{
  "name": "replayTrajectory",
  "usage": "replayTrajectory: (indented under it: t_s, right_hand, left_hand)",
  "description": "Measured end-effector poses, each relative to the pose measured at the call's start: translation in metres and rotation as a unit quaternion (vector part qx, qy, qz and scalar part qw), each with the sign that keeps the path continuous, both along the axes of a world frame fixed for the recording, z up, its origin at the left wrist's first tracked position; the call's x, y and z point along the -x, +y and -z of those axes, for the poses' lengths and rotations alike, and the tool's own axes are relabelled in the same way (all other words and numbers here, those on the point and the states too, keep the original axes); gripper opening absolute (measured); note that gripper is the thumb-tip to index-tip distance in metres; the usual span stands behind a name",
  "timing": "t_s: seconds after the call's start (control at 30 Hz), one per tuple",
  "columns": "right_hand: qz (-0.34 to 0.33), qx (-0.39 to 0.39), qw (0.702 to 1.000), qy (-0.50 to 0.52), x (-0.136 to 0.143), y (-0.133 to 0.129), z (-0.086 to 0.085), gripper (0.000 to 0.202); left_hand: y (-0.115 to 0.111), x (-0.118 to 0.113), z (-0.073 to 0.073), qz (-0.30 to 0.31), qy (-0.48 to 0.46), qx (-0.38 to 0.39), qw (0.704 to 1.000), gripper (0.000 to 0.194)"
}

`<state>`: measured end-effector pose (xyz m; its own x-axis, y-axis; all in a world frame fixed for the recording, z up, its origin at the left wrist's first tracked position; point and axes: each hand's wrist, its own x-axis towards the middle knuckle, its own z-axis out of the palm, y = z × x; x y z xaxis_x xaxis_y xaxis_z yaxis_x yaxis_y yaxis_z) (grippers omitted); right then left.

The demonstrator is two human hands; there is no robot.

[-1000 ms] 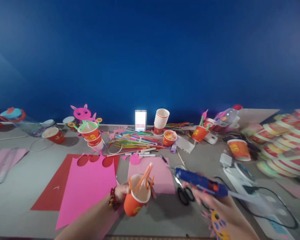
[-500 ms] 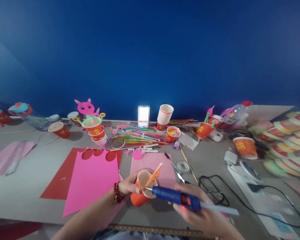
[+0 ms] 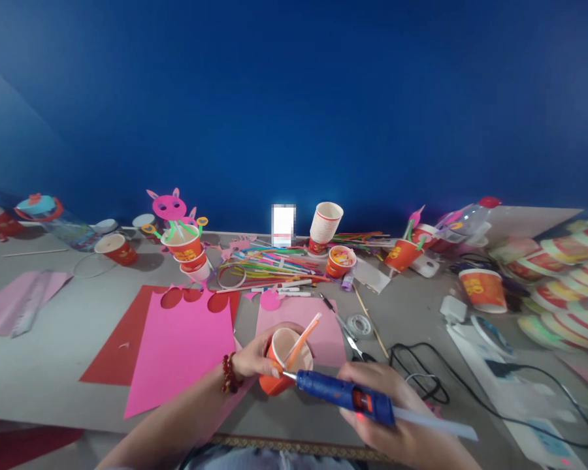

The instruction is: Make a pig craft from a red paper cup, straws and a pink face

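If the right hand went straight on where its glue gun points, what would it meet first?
Probably the orange cup, which the left hand is holding; the exact depth is unclear.

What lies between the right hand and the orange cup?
In the head view, the blue glue gun, held in the right hand, points toward the cup.

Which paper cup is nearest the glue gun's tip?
The orange cup in the left hand: an orange stick pokes out, and the glue gun points at the cup's rim. The other cups sit farther off, unheld.
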<state>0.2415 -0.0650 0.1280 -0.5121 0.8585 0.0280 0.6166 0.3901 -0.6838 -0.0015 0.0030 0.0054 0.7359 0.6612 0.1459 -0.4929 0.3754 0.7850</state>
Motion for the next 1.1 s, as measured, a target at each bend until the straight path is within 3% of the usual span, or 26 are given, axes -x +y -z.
replayTrajectory:
  t_s: [0.33, 1.1]
  right_hand:
    - [-0.004, -0.025, 0.999, -0.033, -0.0017, 0.0005, 0.0052, 0.009]
    - [-0.01, 0.013, 1.0, -0.021, -0.0028, 0.0021, 0.006, 0.015]
  left_hand:
    - [0.0012, -0.0005, 0.0009, -0.002, -0.007, -0.018, 1.0, 0.075]
    - [0.0, -0.0005, -0.0018, -0.005, -0.004, 0.004, 1.0, 0.076]
